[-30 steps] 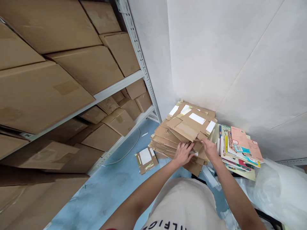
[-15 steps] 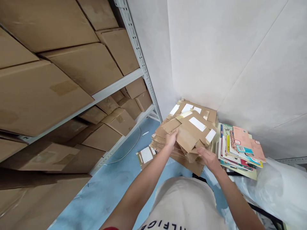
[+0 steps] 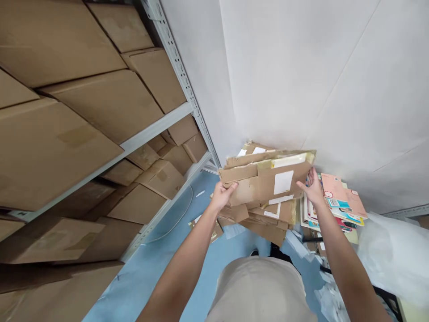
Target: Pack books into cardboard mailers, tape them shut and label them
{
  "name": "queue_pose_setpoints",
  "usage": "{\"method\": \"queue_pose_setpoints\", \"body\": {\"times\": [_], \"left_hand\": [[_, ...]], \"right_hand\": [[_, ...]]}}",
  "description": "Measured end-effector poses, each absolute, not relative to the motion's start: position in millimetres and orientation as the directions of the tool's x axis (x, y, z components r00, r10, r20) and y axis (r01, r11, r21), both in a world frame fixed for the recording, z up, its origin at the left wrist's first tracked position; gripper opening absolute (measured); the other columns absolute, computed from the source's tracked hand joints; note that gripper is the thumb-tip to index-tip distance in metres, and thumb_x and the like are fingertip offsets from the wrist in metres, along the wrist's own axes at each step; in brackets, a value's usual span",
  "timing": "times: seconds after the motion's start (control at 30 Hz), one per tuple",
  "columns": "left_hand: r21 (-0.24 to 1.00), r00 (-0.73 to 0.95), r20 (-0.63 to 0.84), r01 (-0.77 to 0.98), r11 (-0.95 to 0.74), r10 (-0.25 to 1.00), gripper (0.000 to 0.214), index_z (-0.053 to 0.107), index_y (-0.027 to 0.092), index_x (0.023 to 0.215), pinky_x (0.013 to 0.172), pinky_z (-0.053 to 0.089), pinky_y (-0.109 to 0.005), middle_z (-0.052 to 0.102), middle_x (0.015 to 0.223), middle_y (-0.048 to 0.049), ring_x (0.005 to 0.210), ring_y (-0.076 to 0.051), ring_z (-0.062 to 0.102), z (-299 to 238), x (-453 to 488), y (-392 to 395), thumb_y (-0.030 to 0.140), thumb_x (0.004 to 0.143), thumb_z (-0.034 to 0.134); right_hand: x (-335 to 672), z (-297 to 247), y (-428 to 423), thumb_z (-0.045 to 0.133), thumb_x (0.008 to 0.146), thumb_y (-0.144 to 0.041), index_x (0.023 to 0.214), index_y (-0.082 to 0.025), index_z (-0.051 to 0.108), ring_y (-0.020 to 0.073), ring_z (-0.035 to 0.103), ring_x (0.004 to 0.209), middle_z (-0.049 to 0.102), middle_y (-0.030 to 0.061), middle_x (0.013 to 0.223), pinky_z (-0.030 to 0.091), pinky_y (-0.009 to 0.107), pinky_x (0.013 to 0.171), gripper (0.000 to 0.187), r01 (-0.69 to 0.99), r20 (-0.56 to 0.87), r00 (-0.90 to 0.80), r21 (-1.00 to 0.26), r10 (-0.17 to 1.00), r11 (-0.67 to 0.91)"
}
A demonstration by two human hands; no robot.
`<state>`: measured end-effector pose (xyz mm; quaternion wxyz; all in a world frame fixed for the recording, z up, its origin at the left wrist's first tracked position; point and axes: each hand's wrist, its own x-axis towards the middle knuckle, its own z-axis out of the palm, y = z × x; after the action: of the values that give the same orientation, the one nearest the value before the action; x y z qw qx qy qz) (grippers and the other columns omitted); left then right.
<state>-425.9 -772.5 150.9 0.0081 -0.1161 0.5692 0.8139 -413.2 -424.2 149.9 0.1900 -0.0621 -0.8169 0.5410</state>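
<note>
A bundle of flattened cardboard boxes point(image 3: 264, 183) is raised and tilted in front of me, with a white label and yellowish tape on its face. At its lower left corner my left hand point(image 3: 224, 195) is closed on the edge, thumb in front and the other fingers hidden behind. My right hand point(image 3: 312, 187) steadies the right edge, thumb on the front face and fingers up along the side. Underneath lies a stack of more flattened cardboard point(image 3: 264, 230), its upper part hidden by the raised bundle.
A metal shelf point(image 3: 154, 127) full of cardboard boxes point(image 3: 110, 107) runs along the left. To the right sit a pile of books point(image 3: 348, 201) and a translucent plastic bag point(image 3: 392, 255). A pale wall point(image 3: 295, 76) rises behind; a loose cardboard piece point(image 3: 216, 230) lies on the blue floor point(image 3: 157, 264).
The top cardboard pieces have been lifted off the stack and tipped up to face me. My left hand moved left to their corner, and my right hand rose to their right edge.
</note>
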Motion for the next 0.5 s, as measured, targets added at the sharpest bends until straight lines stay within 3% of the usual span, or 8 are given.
{"method": "queue_pose_setpoints", "body": {"times": [0.07, 0.13, 0.2, 0.27, 0.3, 0.37, 0.43, 0.5], "left_hand": [[0.942, -0.983, -0.172, -0.144, -0.304, -0.069, 0.049, 0.070, 0.017, 0.087, 0.095, 0.052, -0.038, 0.074, 0.094, -0.0106, 0.102, -0.029, 0.067, 149.5, -427.9, -773.8, 0.031, 0.046, 0.094], [0.974, -0.990, -0.082, -0.055, -0.220, -0.115, 0.070, 0.068, 0.017, 0.104, 0.104, 0.045, -0.042, 0.069, 0.115, -0.0149, 0.119, -0.032, 0.059, 149.3, -431.2, -776.2, 0.039, 0.044, 0.094], [0.994, -0.962, 0.099, 0.108, -0.021, -0.253, 0.098, 0.055, 0.019, 0.129, 0.114, 0.034, -0.045, 0.052, 0.142, -0.0168, 0.139, -0.034, 0.040, 155.1, -435.2, -781.9, 0.046, 0.043, 0.093], [0.922, -0.884, 0.351, 0.268, 0.279, -0.309, 0.114, 0.040, 0.021, 0.143, 0.119, 0.023, -0.048, 0.029, 0.157, -0.0162, 0.148, -0.034, 0.019, 170.5, -438.7, -789.1, 0.055, 0.046, 0.089], [0.846, -0.852, 0.457, 0.329, 0.419, -0.254, 0.113, 0.037, 0.022, 0.145, 0.119, 0.020, -0.050, 0.025, 0.159, -0.0160, 0.149, -0.034, 0.016, 181.9, -440.3, -791.7, 0.059, 0.051, 0.085], [0.687, -0.832, 0.554, 0.439, 0.579, -0.027, 0.090, 0.046, 0.022, 0.140, 0.117, 0.026, -0.051, 0.039, 0.152, -0.0153, 0.144, -0.034, 0.032, 209.4, -443.3, -792.2, 0.065, 0.066, 0.073], [0.587, -0.845, 0.477, 0.511, 0.628, 0.241, 0.065, 0.058, 0.022, 0.128, 0.112, 0.034, -0.050, 0.062, 0.132, -0.0120, 0.126, -0.030, 0.055, 237.4, -446.4, -785.8, 0.065, 0.080, 0.057], [0.506, -0.822, 0.360, 0.570, 0.648, 0.442, 0.064, 0.063, 0.022, 0.122, 0.110, 0.035, -0.052, 0.070, 0.118, -0.0106, 0.111, -0.030, 0.064, 258.9, -448.2, -776.2, 0.069, 0.079, 0.054]], "right_hand": [[-422.9, 144.4, -420.3, 0.078, 0.062, -0.051, 0.135, -0.019, 0.043, 0.0285, 0.054, 0.126, 0.056, 0.0186, 0.136, 0.044, 0.050, 0.104, 0.086, -0.132, 0.210, -0.937, -0.953, 0.279, 0.274], [-425.7, 138.0, -420.5, 0.079, 0.061, -0.045, 0.123, -0.020, 0.049, 0.0271, 0.062, 0.113, 0.064, 0.0155, 0.123, 0.048, 0.048, 0.099, 0.073, -0.134, 0.196, -0.931, -0.968, 0.308, 0.213], [-423.4, 132.4, -422.4, 0.078, 0.060, -0.040, 0.111, -0.021, 0.053, 0.0265, 0.064, 0.105, 0.068, 0.0126, 0.113, 0.050, 0.048, 0.095, 0.060, -0.141, 0.199, -0.916, -0.972, 0.348, 0.186], [-417.7, 128.4, -423.9, 0.076, 0.062, -0.038, 0.102, -0.022, 0.055, 0.0260, 0.065, 0.100, 0.069, 0.0102, 0.106, 0.051, 0.046, 0.092, 0.048, -0.164, 0.216, -0.906, -0.972, 0.364, 0.169], [-413.8, 127.2, -423.9, 0.075, 0.064, -0.037, 0.099, -0.022, 0.056, 0.0255, 0.066, 0.097, 0.069, 0.0089, 0.101, 0.052, 0.045, 0.089, 0.043, -0.174, 0.228, -0.902, -0.969, 0.367, 0.174], [-404.5, 126.7, -422.5, 0.073, 0.066, -0.036, 0.093, -0.023, 0.058, 0.0240, 0.065, 0.090, 0.069, 0.0057, 0.092, 0.052, 0.042, 0.084, 0.034, -0.195, 0.269, -0.899, -0.952, 0.346, 0.236], [-393.5, 128.3, -419.7, 0.071, 0.066, -0.034, 0.086, -0.023, 0.060, 0.0228, 0.064, 0.083, 0.067, 0.0030, 0.085, 0.051, 0.039, 0.080, 0.025, -0.220, 0.312, -0.905, -0.925, 0.289, 0.309], [-381.8, 131.2, -417.6, 0.068, 0.068, -0.035, 0.079, -0.024, 0.061, 0.0226, 0.064, 0.081, 0.068, 0.0023, 0.082, 0.050, 0.037, 0.077, 0.017, -0.252, 0.338, -0.910, -0.910, 0.239, 0.328]]}}
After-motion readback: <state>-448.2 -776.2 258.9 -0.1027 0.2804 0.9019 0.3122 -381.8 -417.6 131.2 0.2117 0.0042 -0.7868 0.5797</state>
